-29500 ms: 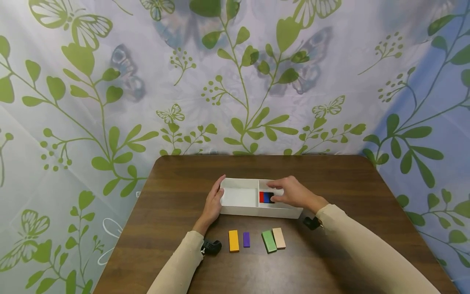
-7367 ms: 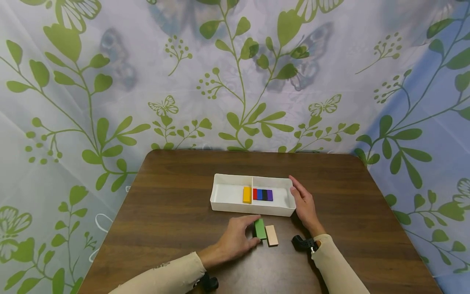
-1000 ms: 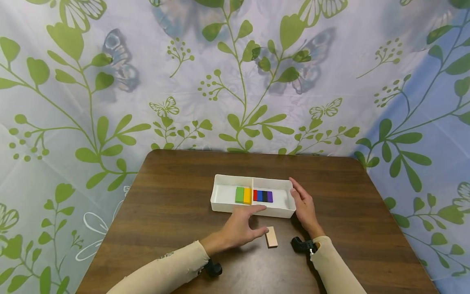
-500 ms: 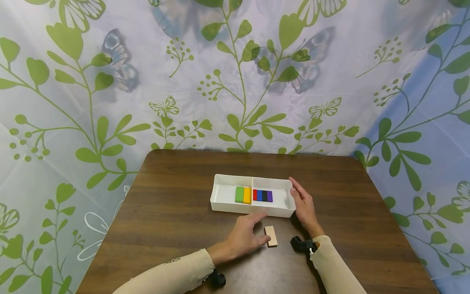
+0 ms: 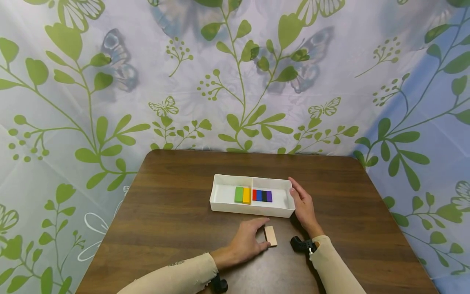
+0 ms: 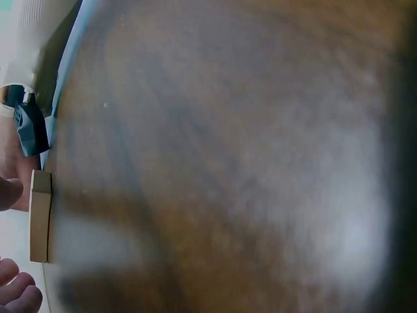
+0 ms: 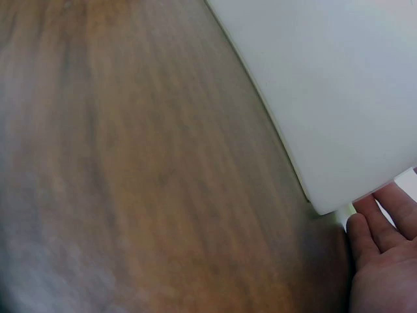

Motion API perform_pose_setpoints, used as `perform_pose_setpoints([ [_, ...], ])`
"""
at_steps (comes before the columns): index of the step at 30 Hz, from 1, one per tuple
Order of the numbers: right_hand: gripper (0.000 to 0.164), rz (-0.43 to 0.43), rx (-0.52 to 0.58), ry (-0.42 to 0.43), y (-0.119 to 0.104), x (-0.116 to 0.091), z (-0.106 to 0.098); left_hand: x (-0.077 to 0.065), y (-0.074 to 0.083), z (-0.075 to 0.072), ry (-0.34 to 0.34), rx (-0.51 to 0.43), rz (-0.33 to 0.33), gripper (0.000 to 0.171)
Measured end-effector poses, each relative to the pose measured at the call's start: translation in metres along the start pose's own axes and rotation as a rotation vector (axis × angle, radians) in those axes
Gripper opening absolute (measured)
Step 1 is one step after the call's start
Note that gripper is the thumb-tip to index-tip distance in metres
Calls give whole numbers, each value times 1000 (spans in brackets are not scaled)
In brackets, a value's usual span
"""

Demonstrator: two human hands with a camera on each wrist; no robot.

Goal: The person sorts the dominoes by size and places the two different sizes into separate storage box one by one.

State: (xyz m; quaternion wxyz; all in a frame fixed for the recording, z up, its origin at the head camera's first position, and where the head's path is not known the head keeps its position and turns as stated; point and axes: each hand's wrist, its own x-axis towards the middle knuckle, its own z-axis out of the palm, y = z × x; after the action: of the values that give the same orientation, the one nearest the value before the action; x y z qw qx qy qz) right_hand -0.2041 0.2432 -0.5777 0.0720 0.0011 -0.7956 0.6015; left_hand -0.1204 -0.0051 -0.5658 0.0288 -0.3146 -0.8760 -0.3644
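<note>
A pale wooden block [image 5: 270, 236] lies flat on the table in front of the white two-compartment tray [image 5: 235, 209]. My left hand [image 5: 245, 241] is beside it, with the thumb near its lower end and the index finger beyond its upper end. In the left wrist view, the thumb and fingertips [image 6: 23, 297] stand apart around the block's ends. My right hand [image 5: 304, 206] rests against the tray's right end with fingers extended. Green [image 5: 239, 194] and yellow [image 5: 247, 195] blocks lie in the left compartment; red [image 5: 254, 195], blue [image 5: 259, 195], black [image 5: 264, 196] and purple [image 5: 269, 196] blocks fill part of the right one.
The brown wooden table [image 5: 176, 183] reaches back to a patterned cloth backdrop [image 5: 235, 73]. A divider [image 5: 251, 191] splits the tray. Black wrist cameras sit under both sleeves, one of them [image 5: 302, 245] close to the right forearm.
Over the last second my left hand has drawn back from the tray's front to the wooden block. Earlier, the purple, yellow and green blocks went from the table into the tray. My right hand stays put.
</note>
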Motion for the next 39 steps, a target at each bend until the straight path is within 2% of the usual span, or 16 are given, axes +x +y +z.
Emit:
perform_pose_setpoints([
  [3,44,-6,-6,4,-2,0,0,0,0,2,3,11,4,70],
  [13,43,-20,-42,33,18,6,2,-1,1,10,7,76,24,68],
  [26,43,-9,-42,31,17,5,2,-1,0,11,13,81,34,65],
  [32,43,-13,-37,29,17,5,1,0,1,10,-14,76,29,65],
  [39,44,6,-26,13,17,4,1,1,0,9,-14,65,54,65],
])
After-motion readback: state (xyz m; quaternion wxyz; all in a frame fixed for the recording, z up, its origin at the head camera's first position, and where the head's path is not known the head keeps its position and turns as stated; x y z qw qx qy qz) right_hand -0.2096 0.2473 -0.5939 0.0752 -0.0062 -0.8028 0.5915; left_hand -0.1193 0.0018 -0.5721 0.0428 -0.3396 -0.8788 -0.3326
